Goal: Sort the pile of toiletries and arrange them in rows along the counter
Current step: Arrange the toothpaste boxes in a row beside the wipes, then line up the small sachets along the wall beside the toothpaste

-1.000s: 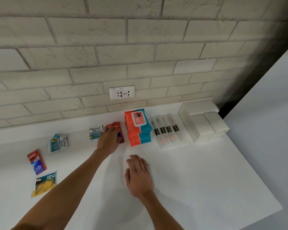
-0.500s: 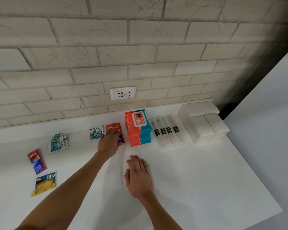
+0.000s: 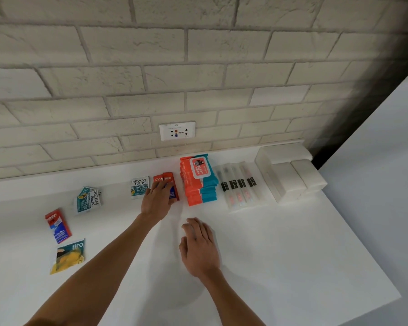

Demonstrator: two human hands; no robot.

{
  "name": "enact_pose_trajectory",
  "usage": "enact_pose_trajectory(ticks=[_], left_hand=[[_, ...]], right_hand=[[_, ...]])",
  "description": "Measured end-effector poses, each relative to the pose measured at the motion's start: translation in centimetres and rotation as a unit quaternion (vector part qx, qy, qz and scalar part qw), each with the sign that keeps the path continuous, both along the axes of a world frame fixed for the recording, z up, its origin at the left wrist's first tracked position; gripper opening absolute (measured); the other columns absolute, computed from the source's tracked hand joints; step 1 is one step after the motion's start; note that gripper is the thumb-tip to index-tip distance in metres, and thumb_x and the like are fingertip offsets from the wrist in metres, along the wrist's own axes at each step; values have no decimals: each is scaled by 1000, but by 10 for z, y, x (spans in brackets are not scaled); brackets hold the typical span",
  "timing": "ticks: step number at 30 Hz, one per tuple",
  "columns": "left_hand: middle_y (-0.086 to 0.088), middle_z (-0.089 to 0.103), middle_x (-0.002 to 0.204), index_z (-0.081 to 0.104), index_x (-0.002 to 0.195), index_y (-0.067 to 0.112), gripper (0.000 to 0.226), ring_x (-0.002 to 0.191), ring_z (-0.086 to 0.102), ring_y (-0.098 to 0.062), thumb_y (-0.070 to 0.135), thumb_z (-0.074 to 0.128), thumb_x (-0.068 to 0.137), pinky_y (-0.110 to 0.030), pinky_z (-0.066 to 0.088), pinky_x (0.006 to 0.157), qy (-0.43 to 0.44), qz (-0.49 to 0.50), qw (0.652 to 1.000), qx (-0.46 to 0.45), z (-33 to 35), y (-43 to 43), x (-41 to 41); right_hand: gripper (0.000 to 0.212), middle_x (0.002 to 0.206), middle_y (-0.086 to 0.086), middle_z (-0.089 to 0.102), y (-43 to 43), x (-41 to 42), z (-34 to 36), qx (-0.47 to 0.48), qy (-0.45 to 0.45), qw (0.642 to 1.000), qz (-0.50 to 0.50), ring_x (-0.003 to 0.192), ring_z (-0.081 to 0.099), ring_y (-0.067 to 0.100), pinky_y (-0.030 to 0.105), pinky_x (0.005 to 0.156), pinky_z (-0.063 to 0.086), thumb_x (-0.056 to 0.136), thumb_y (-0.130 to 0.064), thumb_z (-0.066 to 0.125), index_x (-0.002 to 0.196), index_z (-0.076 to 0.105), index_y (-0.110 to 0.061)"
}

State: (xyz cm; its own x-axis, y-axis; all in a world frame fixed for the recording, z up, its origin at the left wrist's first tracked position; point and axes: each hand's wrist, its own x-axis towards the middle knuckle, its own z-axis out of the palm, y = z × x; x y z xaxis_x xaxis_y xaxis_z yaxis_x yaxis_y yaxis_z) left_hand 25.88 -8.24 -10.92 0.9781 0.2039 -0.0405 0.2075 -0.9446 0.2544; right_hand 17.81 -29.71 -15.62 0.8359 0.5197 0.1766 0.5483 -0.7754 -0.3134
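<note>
left hand (image 3: 157, 198) lies flat, fingers straight, pressing the colgate sachets (image 3: 169, 183) onto the counter (image 3: 280, 255). right hand (image 3: 199, 249) rests open on the top nearer the body, holding nothing. a sideways shove could fan the slick sachets apart, or bump the cream silk sachet (image 3: 139, 187) just left of the fingers or the wipes stack (image 3: 198, 182) just right. farther left, loose sachets (image 3: 87, 200) lie unsorted. white boxes (image 3: 290, 175) far right are closed, contents hidden.
</note>
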Motion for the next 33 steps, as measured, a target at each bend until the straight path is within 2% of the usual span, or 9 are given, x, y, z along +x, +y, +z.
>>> enact_pose_trajectory(ticks=[4, 8, 13, 15, 19, 21, 23, 28, 33], left_hand=[[1, 48, 155, 45, 150, 25, 61, 146, 39, -25, 44, 66, 96, -48, 42, 115, -40, 13, 998, -46, 13, 2, -29], [-1, 54, 150, 50, 146, 22, 52, 139, 47, -25, 41, 64, 99, -45, 49, 106, -68, 35, 995, -61, 27, 5, -82], [-1, 62, 142, 60, 139, 23, 41, 134, 51, -24, 38, 61, 101, -42, 47, 107, -83, 93, 986, -112, 29, 39, -159], [0, 64, 139, 63, 135, 23, 36, 131, 53, -24, 36, 61, 101, -40, 48, 105, -84, 122, 980, -131, 27, 61, -188], [-1, 70, 127, 67, 126, 21, 28, 116, 63, -25, 30, 64, 100, -38, 55, 91, -81, 164, 972, -150, 24, 113, -234], [-6, 71, 122, 68, 124, 19, 26, 108, 66, -28, 26, 65, 99, -38, 57, 83, -66, 189, 968, -153, 22, 138, -246], [-9, 72, 121, 70, 122, 18, 24, 106, 67, -29, 23, 65, 99, -39, 57, 81, -56, 204, 966, -152, 23, 167, -257], [-6, 75, 115, 70, 113, 16, 18, 102, 69, -29, 23, 67, 97, -38, 55, 82, -59, 206, 968, -133, 21, 237, -262], [-6, 73, 119, 68, 121, 14, 26, 106, 68, -29, 25, 67, 98, -39, 56, 84, -40, 200, 967, -154, 21, 278, -242]], right_hand=[[39, 156, -1, 51, 3, -1, -4, 2, 0, 1000, -5, 150, 41, 17, 41, 129, 30, 107, -36, 44, 144, 53, -25], [43, 160, 0, 48, 3, -1, -8, -4, 9, 1000, -5, 153, 37, 17, 42, 130, 27, 108, -37, 39, 148, 51, -24], [48, 169, 3, 39, 17, -13, -12, -5, 43, 998, -34, 161, 26, 21, 44, 133, 20, 110, -30, 33, 155, 48, -19], [52, 169, 5, 39, 29, -28, -13, 3, 49, 998, -44, 160, 27, 23, 44, 132, 21, 109, -31, 30, 156, 48, -16], [58, 168, 6, 40, 67, -72, -15, 17, 58, 997, -44, 160, 30, 24, 44, 132, 23, 109, -37, 26, 157, 48, -14], [56, 167, 8, 42, 83, -92, -18, 16, 70, 996, -46, 158, 32, 26, 44, 130, 21, 109, -37, 30, 156, 51, -12], [55, 167, 10, 41, 100, -112, -20, 19, 71, 996, -55, 158, 32, 28, 46, 127, 20, 109, -36, 34, 155, 52, -11], [59, 176, 3, 21, 124, -151, -25, 8, 65, 991, -118, 164, 13, 22, 44, 130, 10, 112, -38, 25, 166, 32, -16], [60, 178, 2, 13, 132, -169, -33, -24, 51, 988, -143, 165, 7, 20, 45, 131, 9, 113, -39, 23, 168, 24, -16]])
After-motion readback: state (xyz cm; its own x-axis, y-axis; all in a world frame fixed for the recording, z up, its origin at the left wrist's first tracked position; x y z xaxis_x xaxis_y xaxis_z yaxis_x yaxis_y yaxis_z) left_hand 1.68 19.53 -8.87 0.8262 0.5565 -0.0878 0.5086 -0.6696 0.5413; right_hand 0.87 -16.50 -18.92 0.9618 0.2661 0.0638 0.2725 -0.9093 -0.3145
